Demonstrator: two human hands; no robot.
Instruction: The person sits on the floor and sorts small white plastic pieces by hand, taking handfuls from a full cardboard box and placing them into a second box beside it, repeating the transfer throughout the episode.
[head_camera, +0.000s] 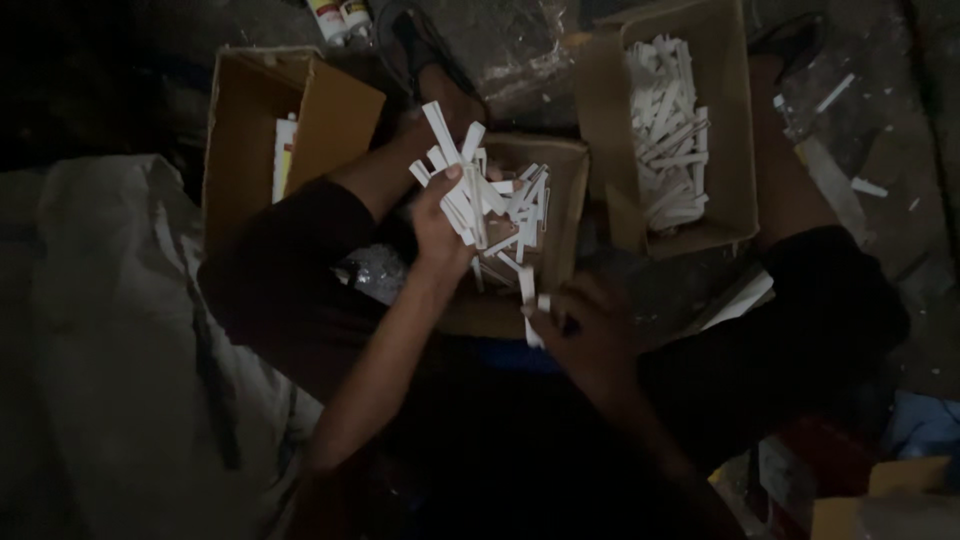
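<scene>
dim floor: left hand (440, 225) raised, gripping white strips (470, 190); right hand (580, 325) low, pinching one strip (528, 300).

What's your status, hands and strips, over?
Left hand gripping a bundle of white strips above the middle box. Right hand pinching one strip. Filled box beyond; nothing between hands and boxes.

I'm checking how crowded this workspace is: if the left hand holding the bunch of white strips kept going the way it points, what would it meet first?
Probably the small brown cardboard box of loose white paper strips just beyond the left hand; depth is unclear in this dim view.
</scene>
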